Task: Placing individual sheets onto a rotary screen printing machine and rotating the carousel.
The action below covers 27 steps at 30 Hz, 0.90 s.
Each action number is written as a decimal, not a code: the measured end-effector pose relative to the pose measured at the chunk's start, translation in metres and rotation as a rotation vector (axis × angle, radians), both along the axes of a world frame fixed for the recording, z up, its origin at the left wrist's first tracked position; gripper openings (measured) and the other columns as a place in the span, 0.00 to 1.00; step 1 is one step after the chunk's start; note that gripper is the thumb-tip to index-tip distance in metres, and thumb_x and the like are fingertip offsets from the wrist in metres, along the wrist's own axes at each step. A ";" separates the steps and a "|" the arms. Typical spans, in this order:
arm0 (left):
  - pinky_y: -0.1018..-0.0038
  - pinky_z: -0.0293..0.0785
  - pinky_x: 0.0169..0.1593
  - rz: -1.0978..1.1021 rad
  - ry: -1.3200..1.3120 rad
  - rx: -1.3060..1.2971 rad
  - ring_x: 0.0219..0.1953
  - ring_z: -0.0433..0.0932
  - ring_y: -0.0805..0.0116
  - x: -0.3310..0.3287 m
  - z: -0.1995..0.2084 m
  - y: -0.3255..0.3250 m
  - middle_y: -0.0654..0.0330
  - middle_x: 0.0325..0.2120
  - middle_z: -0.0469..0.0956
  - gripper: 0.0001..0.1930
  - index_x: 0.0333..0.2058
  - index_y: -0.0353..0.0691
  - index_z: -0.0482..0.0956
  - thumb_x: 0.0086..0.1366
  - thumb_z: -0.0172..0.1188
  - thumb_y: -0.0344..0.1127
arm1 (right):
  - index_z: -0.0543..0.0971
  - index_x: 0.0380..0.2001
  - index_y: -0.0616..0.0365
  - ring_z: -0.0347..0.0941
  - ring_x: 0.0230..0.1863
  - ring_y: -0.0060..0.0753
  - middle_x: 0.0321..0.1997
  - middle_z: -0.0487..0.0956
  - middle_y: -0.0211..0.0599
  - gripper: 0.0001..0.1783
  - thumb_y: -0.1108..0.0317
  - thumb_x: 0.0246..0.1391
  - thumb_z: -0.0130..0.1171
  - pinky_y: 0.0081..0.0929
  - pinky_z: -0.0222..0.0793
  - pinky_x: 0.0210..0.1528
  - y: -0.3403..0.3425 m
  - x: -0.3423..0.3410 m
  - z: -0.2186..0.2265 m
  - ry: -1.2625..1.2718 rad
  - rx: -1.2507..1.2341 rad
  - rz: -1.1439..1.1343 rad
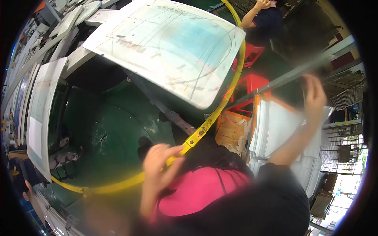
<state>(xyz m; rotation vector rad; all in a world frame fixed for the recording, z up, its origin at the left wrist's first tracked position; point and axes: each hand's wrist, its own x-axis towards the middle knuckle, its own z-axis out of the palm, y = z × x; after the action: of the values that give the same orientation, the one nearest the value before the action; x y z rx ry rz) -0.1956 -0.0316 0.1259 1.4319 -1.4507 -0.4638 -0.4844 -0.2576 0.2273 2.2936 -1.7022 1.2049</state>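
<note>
My left hand (pixel 159 167) is just over the yellow curved rail (pixel 136 180), thumb and forefinger apart and nothing visible between them. Whether it touches the rail cannot be made out. Close to those fingers, a bolted joint (pixel 195 135) links two lengths of the rail. Out to the right my right hand (pixel 315 94) is raised beside a stack of white sheets (pixel 273 128). Motion smears its fingers, so any hold is unclear. Ahead of me, inside the rail's curve, a large white board (pixel 173 78) with a bluish patch and drawn lines lies tilted on an arm.
Another white panel (pixel 44 118) stands at the left. Red stools (pixel 252 83) and a wooden board (pixel 232 129) lie beyond the rail, by a long metal bar (pixel 293 70). One person (pixel 267 19) is at the far right; another person's hand (pixel 28 192) shows at the lower left.
</note>
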 end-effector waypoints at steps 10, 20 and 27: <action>0.69 0.58 0.55 -0.322 0.344 -0.157 0.53 0.63 0.56 -0.074 0.013 -0.087 0.52 0.49 0.65 0.31 0.52 0.34 0.59 0.49 0.61 0.34 | 0.76 0.37 0.60 0.42 0.10 0.02 0.11 0.64 0.14 0.10 0.70 0.52 0.51 0.14 0.29 0.14 0.056 0.170 0.056 -0.329 -0.148 0.507; 0.82 0.70 0.33 0.206 0.621 -0.333 0.30 0.74 0.74 -0.091 -0.024 -0.109 0.54 0.32 0.75 0.10 0.39 0.31 0.70 0.57 0.48 0.21 | 0.73 0.43 0.60 0.69 0.33 0.20 0.32 0.76 0.33 0.19 0.58 0.53 0.51 0.16 0.60 0.37 0.010 0.209 0.019 -0.315 0.002 0.708; 0.83 0.67 0.38 0.722 1.051 -0.327 0.32 0.69 0.80 -0.025 -0.042 -0.070 0.60 0.32 0.74 0.13 0.43 0.28 0.68 0.61 0.48 0.29 | 0.53 0.57 0.54 0.36 0.64 0.49 0.63 0.45 0.49 0.44 0.54 0.38 0.61 0.44 0.31 0.61 -0.021 0.170 -0.038 0.091 -0.256 0.807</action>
<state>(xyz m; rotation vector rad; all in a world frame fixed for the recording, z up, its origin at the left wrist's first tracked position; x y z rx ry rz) -0.2208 -0.1020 0.0834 1.0555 -0.1273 -0.3832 -0.3148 -0.2787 0.1890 2.8688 -0.5122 1.2620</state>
